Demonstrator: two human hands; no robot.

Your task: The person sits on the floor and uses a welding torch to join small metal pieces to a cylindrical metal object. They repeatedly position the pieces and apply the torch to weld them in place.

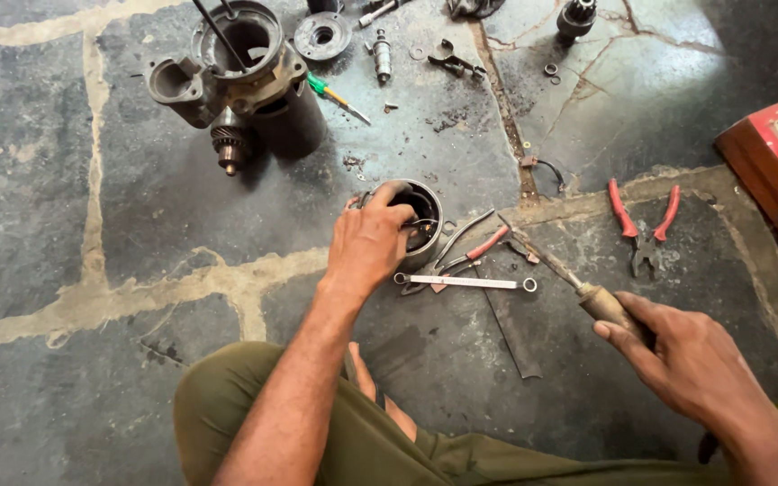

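Head view is showing the left hand (366, 243) gripping the rim of a round metal housing (422, 216) standing on the stone floor (38, 180), the fingers covering its near side and part of its dark inside. Right hand (686, 360) is closing around the wooden handle of a soldering iron (562, 274), its tip reaching toward the housing. Between them a flat spanner (465, 283) is lying; red-handled pliers (643, 225) are lying beyond the right hand.

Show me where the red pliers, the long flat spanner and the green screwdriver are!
red pliers (643, 236): head view, on the joint below the red handles.
flat spanner (465, 283): head view, middle of its silver bar.
green screwdriver (318, 85): head view, on the green handle.
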